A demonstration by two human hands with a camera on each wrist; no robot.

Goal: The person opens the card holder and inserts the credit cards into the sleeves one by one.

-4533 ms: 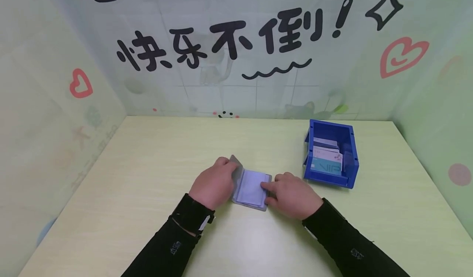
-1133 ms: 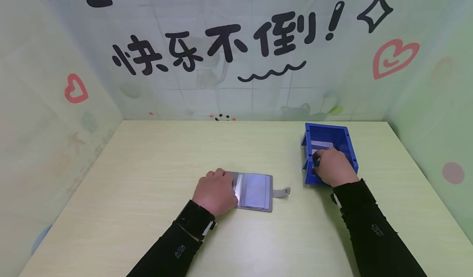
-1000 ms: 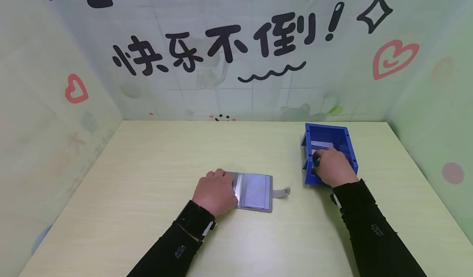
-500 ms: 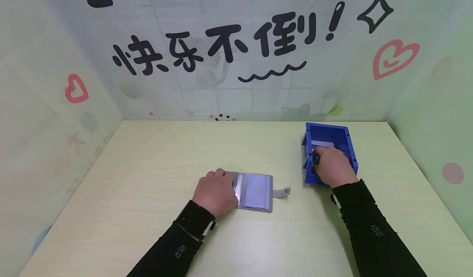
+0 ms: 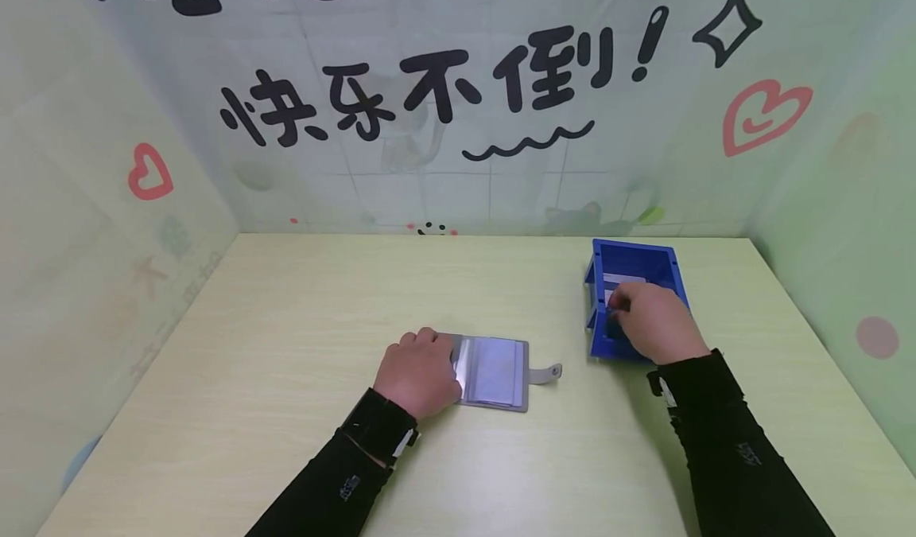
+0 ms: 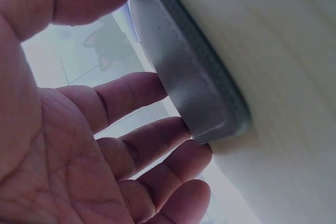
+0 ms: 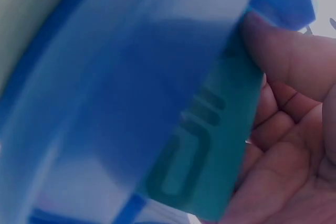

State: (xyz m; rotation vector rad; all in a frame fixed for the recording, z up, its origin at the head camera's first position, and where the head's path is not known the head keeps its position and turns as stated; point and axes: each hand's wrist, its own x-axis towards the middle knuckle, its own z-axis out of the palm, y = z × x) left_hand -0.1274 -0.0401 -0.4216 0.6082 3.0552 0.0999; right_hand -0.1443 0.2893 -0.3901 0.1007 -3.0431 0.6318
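Item: open grey fabric card holder with clear plastic sleeves (image 5: 494,371), lying flat at lower centre of the head view, long axis left to right, snap tab (image 5: 547,374) pointing right toward the bin. Left hand (image 5: 417,376) presses on its left half, fingers curled over the grey cover edge. Blue plastic storage bin (image 5: 597,330), right of centre, holds stacked cards; right hand (image 5: 654,322) inside it pinches a teal plastic card (image 7: 210,145), thumb on its face. Pale yellow-green wooden tabletop (image 5: 300,306); the bin's front wall hides the cards' lower part.
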